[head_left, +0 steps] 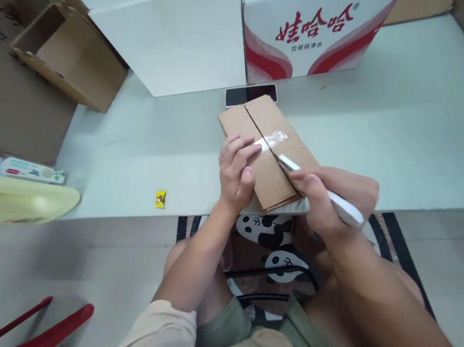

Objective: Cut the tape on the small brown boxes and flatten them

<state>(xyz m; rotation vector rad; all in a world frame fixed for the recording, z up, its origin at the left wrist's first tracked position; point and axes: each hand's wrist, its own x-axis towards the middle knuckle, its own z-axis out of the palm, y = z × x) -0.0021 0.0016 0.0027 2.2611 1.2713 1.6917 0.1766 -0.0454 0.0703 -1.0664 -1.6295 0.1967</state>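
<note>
A flat brown cardboard box (275, 184) lies at the table's front edge, its end slightly past it. Clear tape (276, 139) crosses the seam between its two top flaps. My left hand (236, 174) grips the box from its left side, fingers curled over the top beside the tape. In my right hand (328, 199) is a white knife (346, 209), fingers wrapped round its handle. Its narrow tip points left and meets the box top at the seam, just below the tape. How deep the tip sits, I cannot tell.
Behind the box lies a phone (252, 96), with white cartons (299, 48) further back. A small yellow packet (160, 198) rests on the table (126, 161) to the left. An open brown carton (86, 58) and a pale yellow plastic item (6, 202) stand at far left.
</note>
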